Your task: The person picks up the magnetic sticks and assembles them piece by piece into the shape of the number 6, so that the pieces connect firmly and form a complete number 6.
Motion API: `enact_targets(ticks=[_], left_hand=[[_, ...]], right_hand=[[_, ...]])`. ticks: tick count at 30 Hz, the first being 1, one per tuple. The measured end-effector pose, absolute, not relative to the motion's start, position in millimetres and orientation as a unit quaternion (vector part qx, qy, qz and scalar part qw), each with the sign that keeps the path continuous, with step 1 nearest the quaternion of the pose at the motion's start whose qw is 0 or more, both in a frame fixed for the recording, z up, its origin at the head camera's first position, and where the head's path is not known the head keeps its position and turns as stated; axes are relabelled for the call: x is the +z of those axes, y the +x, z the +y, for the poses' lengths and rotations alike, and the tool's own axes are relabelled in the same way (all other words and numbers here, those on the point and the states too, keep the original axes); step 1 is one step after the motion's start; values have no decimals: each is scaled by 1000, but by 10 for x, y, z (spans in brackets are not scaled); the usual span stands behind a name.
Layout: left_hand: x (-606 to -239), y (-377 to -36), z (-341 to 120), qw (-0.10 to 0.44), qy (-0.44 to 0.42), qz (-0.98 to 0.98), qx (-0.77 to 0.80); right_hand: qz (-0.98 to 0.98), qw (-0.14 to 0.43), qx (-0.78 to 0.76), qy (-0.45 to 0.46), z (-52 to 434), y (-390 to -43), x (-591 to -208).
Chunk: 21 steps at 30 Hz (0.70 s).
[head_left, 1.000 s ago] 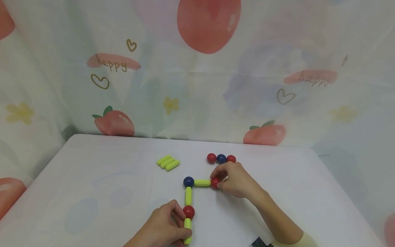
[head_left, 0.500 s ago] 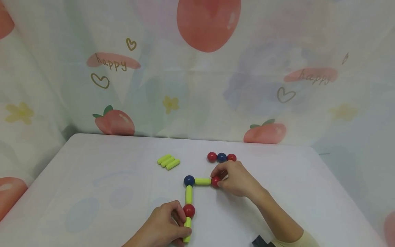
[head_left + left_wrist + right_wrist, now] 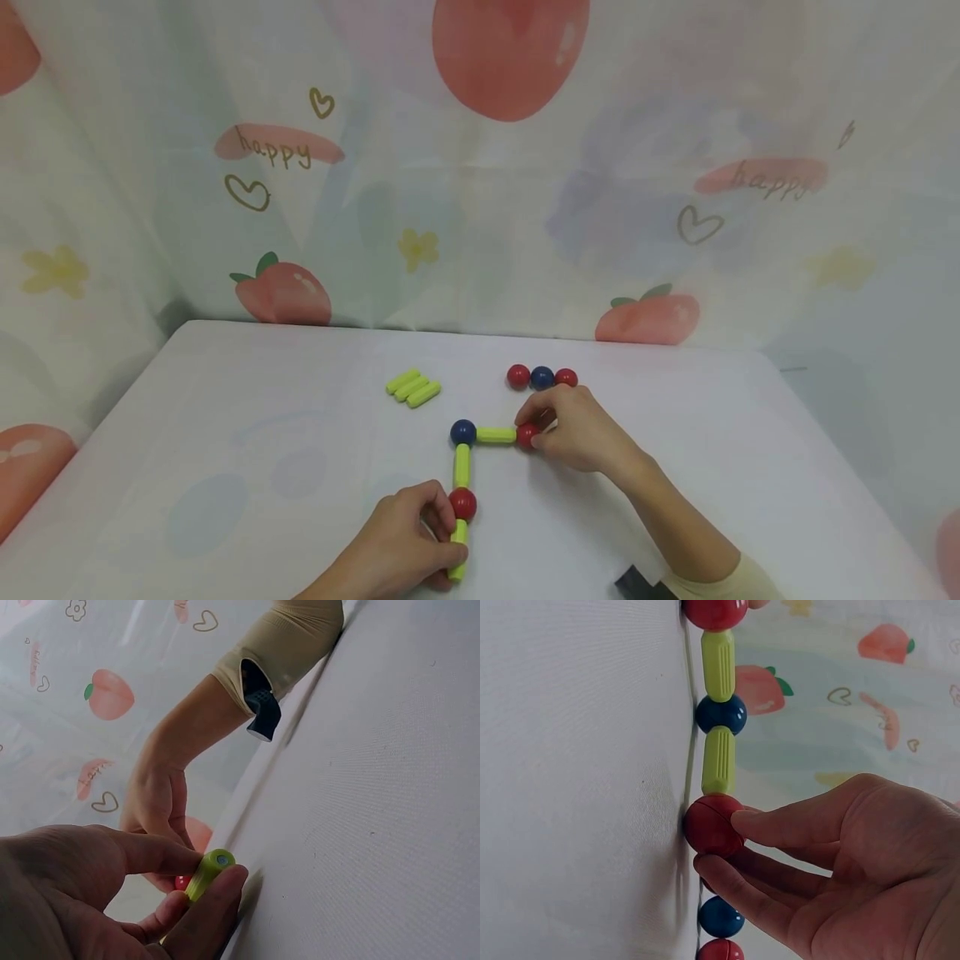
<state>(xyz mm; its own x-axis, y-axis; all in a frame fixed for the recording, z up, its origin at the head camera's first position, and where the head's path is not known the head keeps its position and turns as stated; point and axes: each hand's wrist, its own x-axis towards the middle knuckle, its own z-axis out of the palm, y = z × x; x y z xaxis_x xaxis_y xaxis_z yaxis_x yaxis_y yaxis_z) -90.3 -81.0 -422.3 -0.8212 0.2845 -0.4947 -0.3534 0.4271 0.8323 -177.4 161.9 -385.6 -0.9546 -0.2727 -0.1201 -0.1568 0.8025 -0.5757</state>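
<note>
Head view: on a white table (image 3: 225,417), a bent chain w/ 3 balls & 3 yellow-green sticks. Left hand (image 3: 397,554) pinches the end stick (image 3: 457,550) at the near edge; right hand (image 3: 577,433) pinches the red end ball (image 3: 527,435). Apart lie 3 loose sticks (image 3: 412,387) & a row of 3 loose balls (image 3: 542,377): 2 red, 1 blue.

Left wrist view: thumb & fingers curl round 1 stick.

Right wrist view: thumb & forefinger pinch the red ball on the table.
</note>
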Motion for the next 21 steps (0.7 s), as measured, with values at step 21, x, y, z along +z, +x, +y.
enact_targets(ticks=[21], left_hand=[[-4102,-920,-879,254,49,850,458]], right_hand=[[944,110,-291,-108,1629,-1796,-3847]])
